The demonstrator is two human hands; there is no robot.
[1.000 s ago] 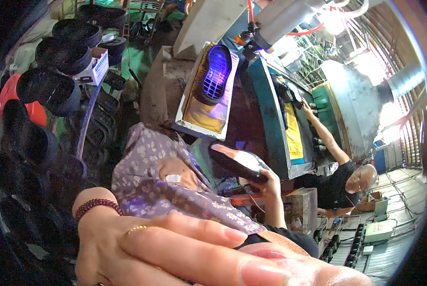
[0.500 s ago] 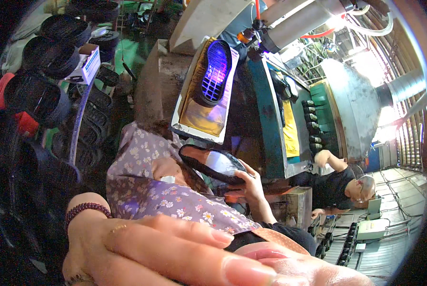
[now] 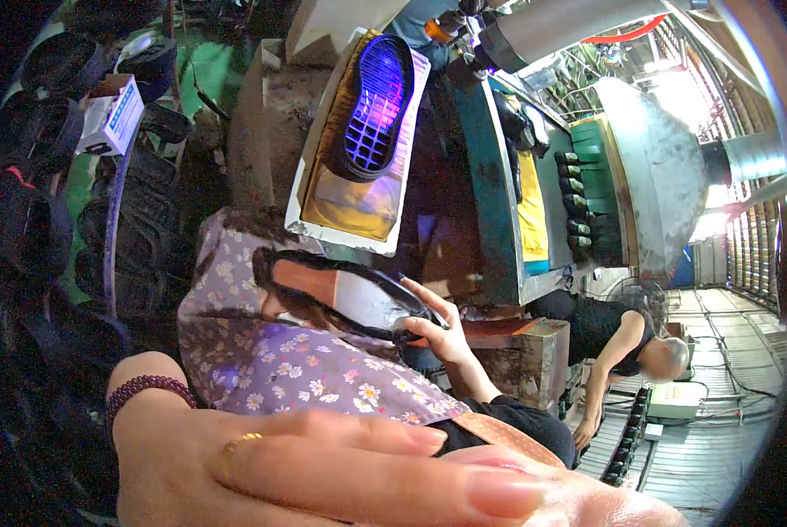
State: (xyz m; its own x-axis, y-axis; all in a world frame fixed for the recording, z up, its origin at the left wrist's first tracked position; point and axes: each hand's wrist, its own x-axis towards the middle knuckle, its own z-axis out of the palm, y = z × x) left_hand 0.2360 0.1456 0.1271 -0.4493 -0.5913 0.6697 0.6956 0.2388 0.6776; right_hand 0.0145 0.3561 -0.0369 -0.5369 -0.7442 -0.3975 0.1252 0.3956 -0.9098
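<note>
My right hand (image 3: 446, 338) grips a dark shoe upper (image 3: 358, 299) at one end, thumb on one side and fingers on the other. Its underside faces up: a black rim around an orange-brown part and a white part. The shoe upper is over my flowered apron (image 3: 323, 369). Close to the camera, my left hand (image 3: 323, 465), with a beaded bracelet and a ring, stretches its fingers out and holds nothing I can see. Beyond the apron, a black shoe sole (image 3: 377, 110) with a grid at one end lies on a yellow, white-edged board (image 3: 349, 211), lit purple-blue.
Stacked black soles (image 3: 24, 220) and a small white box (image 3: 110, 119) stand at left. To the right is a teal-sided bench (image 3: 490, 202) with a yellow cloth (image 3: 531, 211) and dark shoes. A co-worker (image 3: 622, 342) bends beyond it. Metal pipes (image 3: 560, 31) cross above.
The shoe upper has moved left and tilted, showing more of its underside, with my right hand still on it. The co-worker's arm has come down. The whole view has shifted slightly.
</note>
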